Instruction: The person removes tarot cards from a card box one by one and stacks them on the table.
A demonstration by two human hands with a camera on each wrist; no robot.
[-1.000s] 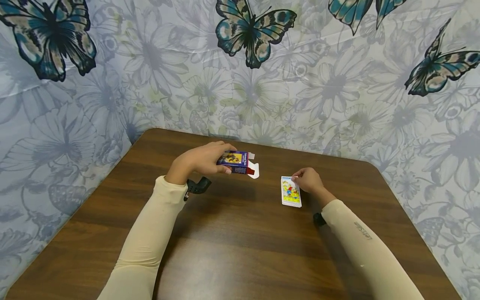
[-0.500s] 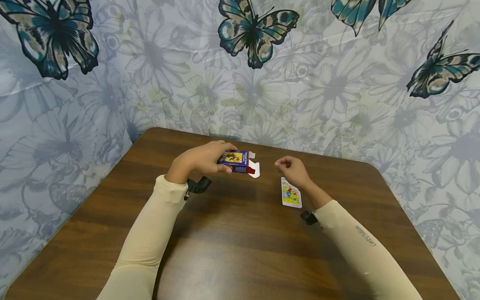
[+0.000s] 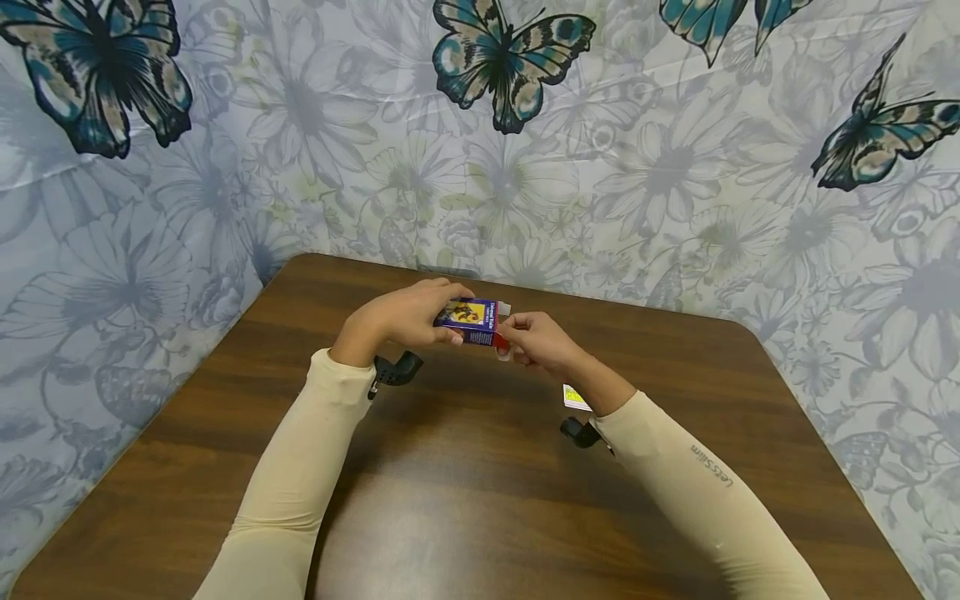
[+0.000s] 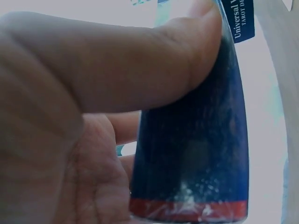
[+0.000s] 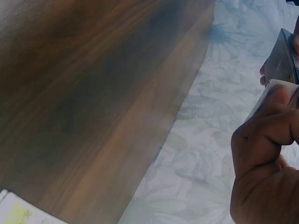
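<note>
The left hand (image 3: 408, 315) grips a small blue box (image 3: 467, 312) by its left part, holding it above the table, its flapped end pointing right. In the left wrist view the thumb (image 4: 140, 65) lies across the dark blue side of the box (image 4: 196, 154). At the flapped end, the right hand (image 3: 551, 343) pinches a flap between curled fingers and thumb; in the right wrist view that hand (image 5: 264, 163) covers part of the pale flap. A stack of illustrated cards (image 3: 574, 397) lies on the table, largely hidden beneath the right hand and wrist.
The brown wooden table (image 3: 450, 500) has rounded far corners. Behind it hangs a pale floral cloth (image 3: 667, 167) with large teal butterflies. Both wrists carry black straps with small devices.
The right hand has left the card stack and moved left to the box's flapped end, where it has taken hold of a flap. The left hand and box have hardly moved.
</note>
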